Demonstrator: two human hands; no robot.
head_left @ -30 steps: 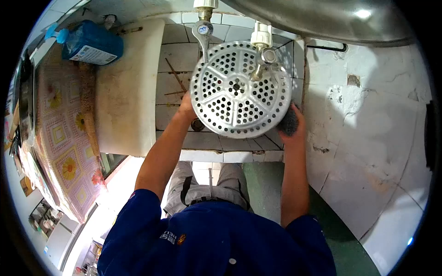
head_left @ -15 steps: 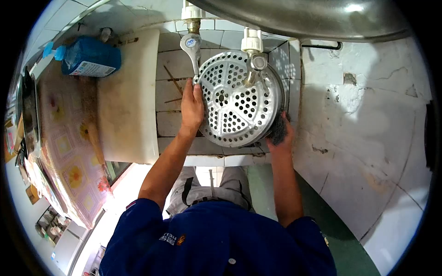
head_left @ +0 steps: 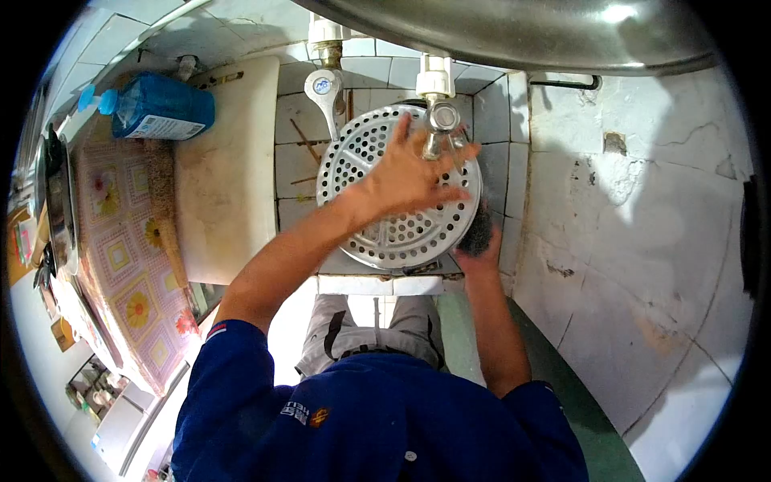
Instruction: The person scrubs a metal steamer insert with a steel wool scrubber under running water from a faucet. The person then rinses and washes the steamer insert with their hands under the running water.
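A round, perforated metal steamer plate is in the tiled sink, under the taps. Over its upper right half reaches my left hand, fingers spread and a little blurred; I cannot tell whether it touches the metal. At the plate's lower right edge my right hand is closed on a dark scouring pad. Part of the plate is hidden by my left hand and by the right tap. A second tap with a lever handle hangs to the left.
Overhead at the top right is a large metal vessel. Left of the sink stand a pale board and a blue bottle, beside a flowered cloth. A tiled wall borders the right side.
My left hand has left the plate's left edge and moved right across its top, fingers spreading. The plate has shifted slightly left and down. My right hand still holds the scouring pad.
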